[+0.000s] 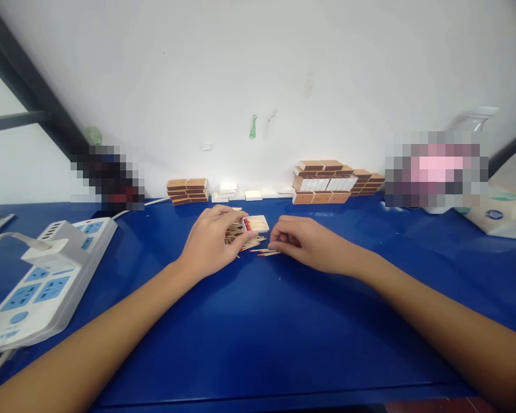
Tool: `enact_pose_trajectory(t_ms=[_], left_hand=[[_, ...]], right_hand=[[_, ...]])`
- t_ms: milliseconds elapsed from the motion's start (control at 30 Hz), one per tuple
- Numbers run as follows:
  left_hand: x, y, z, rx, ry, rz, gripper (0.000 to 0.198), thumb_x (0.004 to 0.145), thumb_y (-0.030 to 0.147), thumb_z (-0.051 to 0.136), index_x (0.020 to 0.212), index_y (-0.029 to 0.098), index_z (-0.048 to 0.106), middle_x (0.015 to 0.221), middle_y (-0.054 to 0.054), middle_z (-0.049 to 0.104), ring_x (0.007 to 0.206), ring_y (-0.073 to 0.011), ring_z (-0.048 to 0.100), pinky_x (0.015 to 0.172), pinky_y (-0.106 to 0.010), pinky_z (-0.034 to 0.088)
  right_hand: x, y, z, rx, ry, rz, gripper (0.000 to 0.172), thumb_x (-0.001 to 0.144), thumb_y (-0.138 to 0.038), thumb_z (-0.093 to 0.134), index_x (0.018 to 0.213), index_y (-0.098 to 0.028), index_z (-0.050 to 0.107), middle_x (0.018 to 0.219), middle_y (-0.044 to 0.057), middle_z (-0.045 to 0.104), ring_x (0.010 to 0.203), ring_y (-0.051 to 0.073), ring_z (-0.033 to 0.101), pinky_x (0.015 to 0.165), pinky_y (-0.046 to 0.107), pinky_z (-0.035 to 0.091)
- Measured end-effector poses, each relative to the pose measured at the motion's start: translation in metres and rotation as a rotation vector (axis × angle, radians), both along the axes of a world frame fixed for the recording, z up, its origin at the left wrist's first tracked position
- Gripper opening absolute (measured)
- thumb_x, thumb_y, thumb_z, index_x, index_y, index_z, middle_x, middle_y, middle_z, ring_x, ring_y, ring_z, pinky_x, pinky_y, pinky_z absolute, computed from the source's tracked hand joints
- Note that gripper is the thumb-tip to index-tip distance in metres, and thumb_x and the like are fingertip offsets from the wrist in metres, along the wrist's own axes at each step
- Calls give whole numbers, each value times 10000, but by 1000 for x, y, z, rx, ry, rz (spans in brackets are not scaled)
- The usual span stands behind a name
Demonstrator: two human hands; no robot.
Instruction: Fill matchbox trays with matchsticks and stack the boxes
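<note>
My left hand (212, 241) rests on the blue table (262, 321) with its fingers curled over a loose heap of red-tipped matches (244, 241). Its fingertips touch an open white matchbox tray (258, 222) partly filled with matches. My right hand (303, 241) lies just right of the heap, fingers pinched together on a few matches (268, 252) lying on the table.
A white power strip (46, 275) with a plugged-in charger sits at the left. Along the wall stand a small stack of brown matchboxes (187, 191), loose white trays (236, 194) and a bigger pile of boxes (335, 180). A plastic bag (505, 206) lies at the far right.
</note>
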State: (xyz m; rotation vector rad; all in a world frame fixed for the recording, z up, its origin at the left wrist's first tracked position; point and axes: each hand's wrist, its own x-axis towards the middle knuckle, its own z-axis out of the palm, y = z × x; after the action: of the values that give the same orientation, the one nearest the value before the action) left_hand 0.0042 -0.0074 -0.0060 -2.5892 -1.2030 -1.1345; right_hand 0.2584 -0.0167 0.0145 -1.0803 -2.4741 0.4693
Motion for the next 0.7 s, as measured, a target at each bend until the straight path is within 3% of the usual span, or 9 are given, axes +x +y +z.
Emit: enact_pose_trajectory(t_ms=[100, 333, 500, 633, 700], left_hand=[[0, -1, 0, 9, -15, 4, 351, 931, 454, 724, 1180, 206, 710, 1142, -97, 741, 1062, -266, 682, 952, -469, 553], [1, -3, 5, 20, -27, -1, 316, 946, 395, 709, 1192, 198, 695, 1106, -89, 739, 1062, -255, 686, 947, -460, 557], [1, -3, 6, 18, -41, 2, 332, 938, 404, 724, 1198, 199, 700, 1096, -86, 740, 1054, -252, 687, 942, -453, 560], [0, -4, 6, 21, -51, -5, 329, 931, 396, 735, 1202, 212, 703, 1098, -85, 735, 1039, -250, 689, 930, -451, 564], [0, -4, 6, 13, -56, -5, 331, 930, 397, 737, 1206, 219, 702, 1097, -84, 735, 1042, -253, 688, 931, -453, 563]], right_hand=[[11, 11, 5, 83, 32, -136, 204, 988, -366, 605, 869, -214, 674, 776, 19, 651, 683, 165, 563, 648, 303, 390], [64, 57, 5, 320, 147, -713, 183, 910, -361, 636, 817, -208, 675, 701, 29, 657, 667, 204, 591, 649, 320, 383], [93, 71, 11, 403, 262, -910, 183, 899, -371, 641, 846, -202, 687, 730, 48, 672, 677, 201, 592, 701, 330, 402], [132, 84, 12, 402, 264, -1156, 239, 911, -363, 604, 986, -161, 707, 788, 111, 711, 716, 228, 608, 718, 354, 401], [152, 92, 7, 386, 246, -1181, 285, 918, -324, 562, 1034, -99, 692, 767, 157, 706, 711, 249, 609, 701, 371, 402]])
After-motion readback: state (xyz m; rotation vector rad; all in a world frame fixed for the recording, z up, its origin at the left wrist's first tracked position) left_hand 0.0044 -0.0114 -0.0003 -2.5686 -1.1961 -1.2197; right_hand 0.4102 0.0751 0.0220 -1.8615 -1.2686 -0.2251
